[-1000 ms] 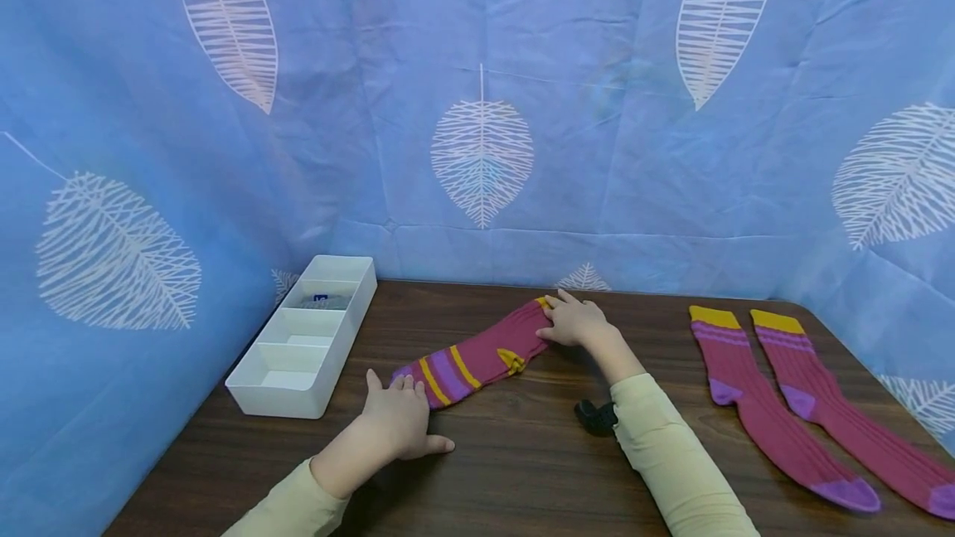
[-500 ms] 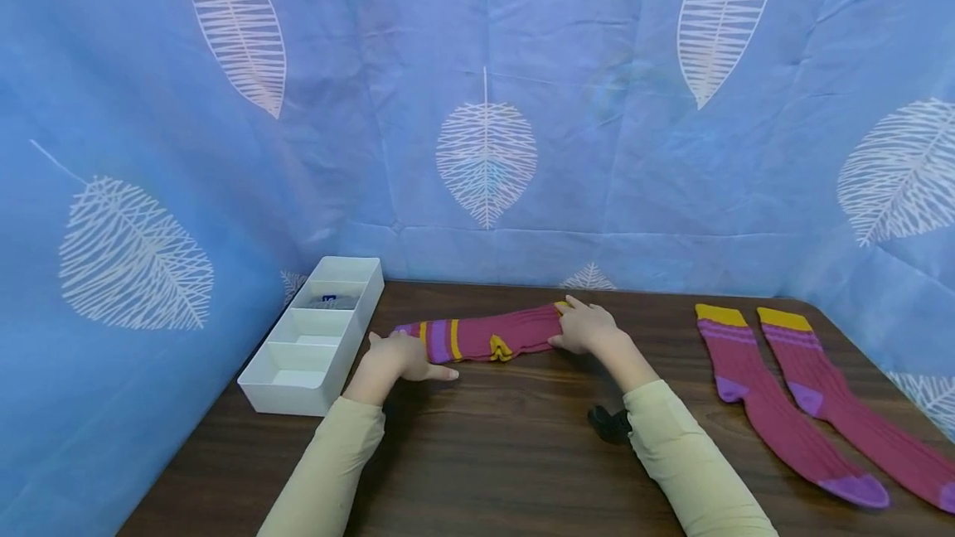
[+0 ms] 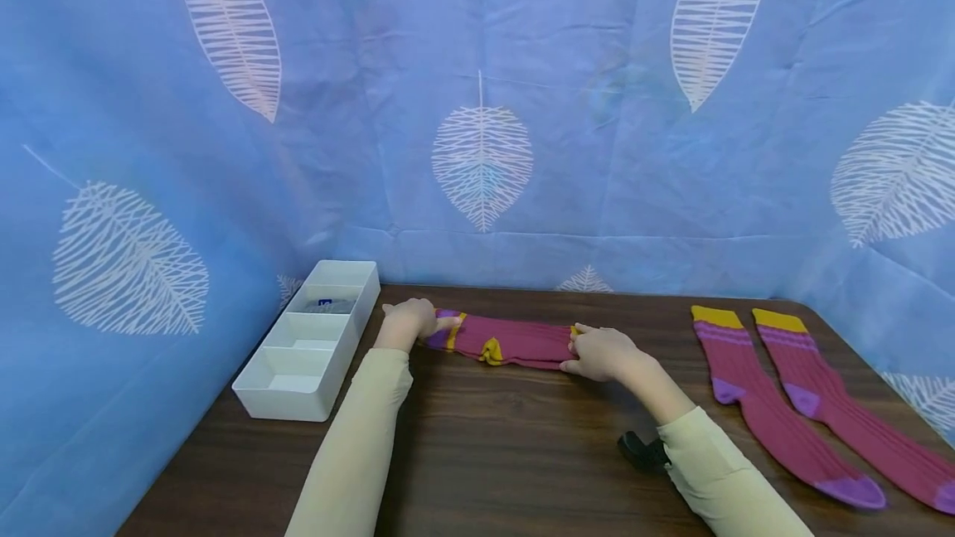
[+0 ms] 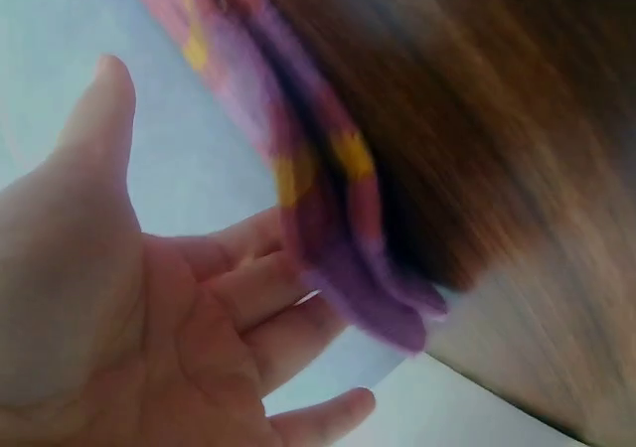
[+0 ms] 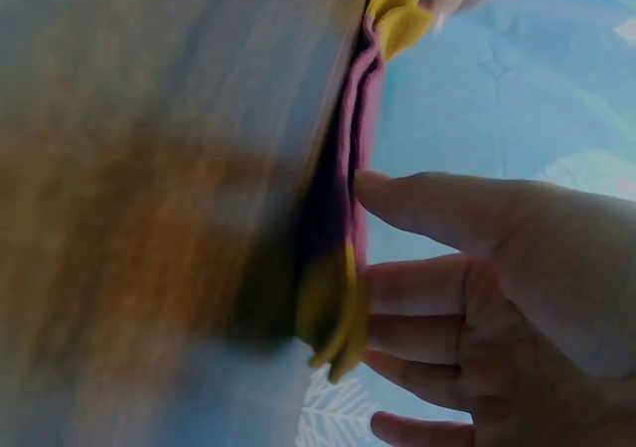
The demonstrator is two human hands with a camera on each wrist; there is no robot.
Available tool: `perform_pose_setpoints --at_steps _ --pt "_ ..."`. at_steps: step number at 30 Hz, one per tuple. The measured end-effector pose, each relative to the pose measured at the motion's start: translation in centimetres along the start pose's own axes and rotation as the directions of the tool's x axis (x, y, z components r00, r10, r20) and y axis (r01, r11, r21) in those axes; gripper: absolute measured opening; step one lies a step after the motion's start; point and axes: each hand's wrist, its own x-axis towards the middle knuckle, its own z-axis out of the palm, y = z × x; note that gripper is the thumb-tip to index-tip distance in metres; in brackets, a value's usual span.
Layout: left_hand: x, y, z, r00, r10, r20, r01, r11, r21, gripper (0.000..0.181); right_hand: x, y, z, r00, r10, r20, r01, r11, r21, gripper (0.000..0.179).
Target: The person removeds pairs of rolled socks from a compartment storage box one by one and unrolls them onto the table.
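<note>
Two hands: the left hand (image 3: 406, 326) at the toe end and the right hand (image 3: 603, 353) at the cuff end, both on the striped socks (image 3: 522, 341).
Left fingers: relaxed and fairly straight, laid against the purple toes (image 4: 383, 318) without a grasp; the left thumb (image 4: 104, 109) stands well away from them in the wrist view.
Right fingers: extended and not clenched, tips touching near the yellow cuffs (image 5: 333, 313); the right thumb (image 5: 437, 204) meets the fabric farther along the same edge.
Striped socks: on the far part of the worktop (image 3: 507, 462), directly between the hands; two layers show in both wrist views, one seeming to lie on the other.
Long axis: nearly side to side, toes left, cuffs right, so each hand has its own end and neither is nearer; the yellow heel (image 3: 491, 351) faces the person.
White tray (image 3: 283, 404): just beyond the left hand, on its left, four compartments in a row; the second from the far end holds a grey item (image 3: 328, 305), too small to identify.
Flat socks: one (image 3: 768, 429) and its match (image 3: 861, 429), apart from the right hand on its right, cuffs farthest from the person.
Backdrop (image 3: 582, 172): blue cloth with white leaf prints, behind everything.
</note>
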Motion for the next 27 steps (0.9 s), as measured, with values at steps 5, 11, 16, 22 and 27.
perform_pose_setpoints --at_steps 5,11,16,22,27 --pt "0.9 1.1 0.1 0.999 -0.005 -0.048 0.005 1.000 0.010 0.092 -2.0 -0.8 0.0 0.998 -0.041 -0.040 0.040 0.999 -0.011 0.046" --pt "1.2 2.1 0.5 0.996 0.058 -0.064 -0.052 0.995 0.089 0.092 -4.4 -2.2 0.4 0.990 -0.099 -0.103 0.094 0.995 -0.043 0.042" --pt "1.4 2.4 0.8 0.991 0.124 -0.042 -0.117 0.983 0.141 0.088 -6.3 -3.0 1.0 0.977 -0.159 -0.142 0.148 0.985 -0.085 0.041" --pt "2.6 3.5 1.8 0.970 0.242 -0.023 -0.223 0.924 0.310 0.085 -8.4 -3.1 1.7 0.974 -0.198 -0.109 0.195 0.980 -0.041 0.046" --pt "1.6 4.9 1.5 0.950 0.313 0.005 -0.293 0.882 0.369 0.081 -10.2 -2.4 2.3 0.968 -0.235 -0.083 0.238 0.971 0.028 0.051"
